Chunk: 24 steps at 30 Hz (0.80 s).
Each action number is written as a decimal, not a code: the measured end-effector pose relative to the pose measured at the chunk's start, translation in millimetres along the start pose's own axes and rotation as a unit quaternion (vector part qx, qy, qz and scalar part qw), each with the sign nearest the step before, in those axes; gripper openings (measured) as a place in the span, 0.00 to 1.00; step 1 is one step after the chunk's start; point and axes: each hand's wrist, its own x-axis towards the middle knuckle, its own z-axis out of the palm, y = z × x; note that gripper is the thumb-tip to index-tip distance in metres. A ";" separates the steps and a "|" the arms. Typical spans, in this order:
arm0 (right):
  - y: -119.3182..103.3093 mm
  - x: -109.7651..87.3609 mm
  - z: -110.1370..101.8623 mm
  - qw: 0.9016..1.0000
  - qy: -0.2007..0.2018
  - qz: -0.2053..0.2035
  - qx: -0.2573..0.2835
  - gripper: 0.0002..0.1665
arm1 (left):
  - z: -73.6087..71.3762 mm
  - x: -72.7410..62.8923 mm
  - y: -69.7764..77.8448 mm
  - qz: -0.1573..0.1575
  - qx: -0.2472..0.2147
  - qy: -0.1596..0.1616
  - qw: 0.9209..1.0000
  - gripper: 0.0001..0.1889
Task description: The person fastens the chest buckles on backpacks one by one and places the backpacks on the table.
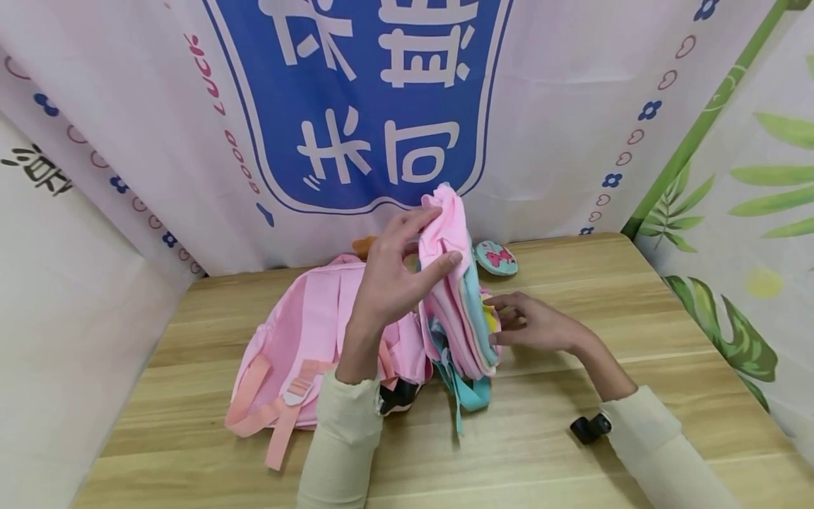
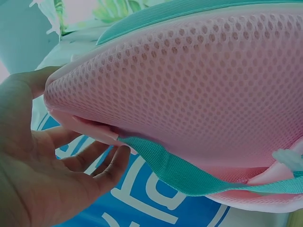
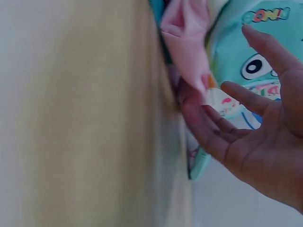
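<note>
A small pink and teal backpack (image 1: 450,304) stands upright near the middle of the table, narrow side toward me. My left hand (image 1: 389,272) grips its upper part, thumb on the near pink side and fingers behind. In the left wrist view the pink mesh back panel (image 2: 189,90) and a teal strap (image 2: 165,165) show close to that hand. At the bag's front is my right hand (image 1: 537,326), fingers spread and slightly bent. The right wrist view has its fingertips at a pink fabric part (image 3: 187,42), beside the teal front panel with a cartoon eye (image 3: 255,66).
A larger pink backpack (image 1: 318,318) lies to the left, its peach straps (image 1: 254,417) toward me. Behind the small bag sits a round teal pouch (image 1: 496,259) with a pink picture. A black item (image 1: 399,396) pokes out beside the pink backpack. Printed curtains (image 1: 559,141) hang behind the wooden table (image 1: 509,452).
</note>
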 end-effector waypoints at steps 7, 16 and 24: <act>-16.3 1.3 -15.7 1.000 0.024 0.007 0.000 0.41 | 0.9 -0.2 0.8 0.001 -0.010 -0.009 1.000 0.36; -54.8 -4.2 -33.2 0.995 0.091 -0.020 0.021 0.38 | 3.4 -0.2 0.3 0.011 -0.017 -0.009 1.000 0.36; -95.0 -9.8 -36.1 0.977 0.182 -0.077 0.074 0.32 | 8.3 -0.4 0.4 0.018 -0.027 -0.006 0.999 0.38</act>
